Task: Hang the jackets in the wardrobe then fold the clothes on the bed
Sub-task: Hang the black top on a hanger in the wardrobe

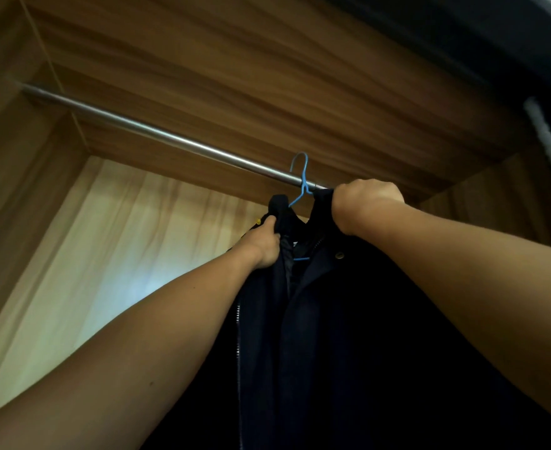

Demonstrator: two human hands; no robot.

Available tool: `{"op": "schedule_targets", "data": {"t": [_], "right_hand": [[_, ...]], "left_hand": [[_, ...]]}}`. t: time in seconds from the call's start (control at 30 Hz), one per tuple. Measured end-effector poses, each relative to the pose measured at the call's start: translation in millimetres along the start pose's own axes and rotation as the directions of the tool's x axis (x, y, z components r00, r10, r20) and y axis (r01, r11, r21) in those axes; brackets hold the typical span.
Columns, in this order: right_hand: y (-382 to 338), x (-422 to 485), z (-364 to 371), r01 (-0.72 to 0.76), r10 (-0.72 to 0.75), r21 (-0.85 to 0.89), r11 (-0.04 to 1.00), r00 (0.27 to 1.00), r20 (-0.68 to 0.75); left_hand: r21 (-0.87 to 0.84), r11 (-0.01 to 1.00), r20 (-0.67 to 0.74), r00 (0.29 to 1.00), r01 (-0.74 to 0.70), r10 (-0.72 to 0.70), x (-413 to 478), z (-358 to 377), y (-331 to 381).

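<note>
Both hands are raised inside the wardrobe and are closed on a dark jacket. The left hand [264, 245] is clamped on a bunch of cloth at one side of the collar. The right hand [365, 203] is clenched on the cloth at the other side, with its fingers hidden behind the wrist. The two hands are held apart, with the neck opening between them.

Wood-grain panels of the wardrobe [202, 60] are seen overhead and to the left, and a paler back panel is lit below them. The jacket [332, 319] is held up between the forearms. Its front faces the camera and its body hangs down out of the picture.

A metal rail [137, 125] is fixed across the wardrobe from upper left to the right hand. A blue hanger [302, 180] is lodged in the neck of the jacket. Its hook is seen crossing the rail just beside the right hand, though whether it is seated on the rail cannot be told from this angle.

A pale zip [237, 336] is seen running down the jacket's front edge below the left hand. A small round snap [339, 254] is set on the facing flap, near the collar.
</note>
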State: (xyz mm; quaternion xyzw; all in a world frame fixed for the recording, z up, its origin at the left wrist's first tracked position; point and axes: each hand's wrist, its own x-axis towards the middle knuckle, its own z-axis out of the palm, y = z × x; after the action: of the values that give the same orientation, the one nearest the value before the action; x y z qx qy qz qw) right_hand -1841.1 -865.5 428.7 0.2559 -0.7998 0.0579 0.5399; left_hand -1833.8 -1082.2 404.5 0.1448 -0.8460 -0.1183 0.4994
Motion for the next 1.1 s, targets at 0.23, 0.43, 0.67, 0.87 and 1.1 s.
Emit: {"op": "schedule_targets", "data": {"t": [0.23, 0.43, 0.67, 0.87, 1.1], "right_hand": [[-21.3, -29.5, 7.6, 0.027, -0.026, -0.015, 1.000, 0.996, 0.088], [-22.0, -59.1, 30.1, -0.012, -0.054, -0.327, 0.945, 0.980, -0.194], [-34.2, -111.7, 58.2, -0.220, 0.215, 0.317, 0.923, 0.975, 0.051], [-34.4, -105.8, 70.6, -0.364, 0.354, 0.783, 0.505, 0.914, 0.196], [-72.2, -73.8, 77.4, -0.249, 0.134, 0.958, 0.141, 0.964, 0.231]], "left_hand": [[-0.044, 0.999, 0.065, 0.998, 0.017, -0.014, -48.5, 6.5, -16.6], [-0.180, 0.983, -0.017, 1.000, 0.015, -0.018, -88.2, 8.5, -29.4], [-0.459, 0.883, 0.078, 0.994, 0.099, -0.071, -120.9, 24.6, -42.4], [-0.543, 0.829, 0.109, 0.990, 0.132, -0.087, -133.6, 36.7, -49.8], [-0.645, 0.764, 0.101, 0.990, -0.009, 0.097, -133.3, 28.9, -12.7]]}}
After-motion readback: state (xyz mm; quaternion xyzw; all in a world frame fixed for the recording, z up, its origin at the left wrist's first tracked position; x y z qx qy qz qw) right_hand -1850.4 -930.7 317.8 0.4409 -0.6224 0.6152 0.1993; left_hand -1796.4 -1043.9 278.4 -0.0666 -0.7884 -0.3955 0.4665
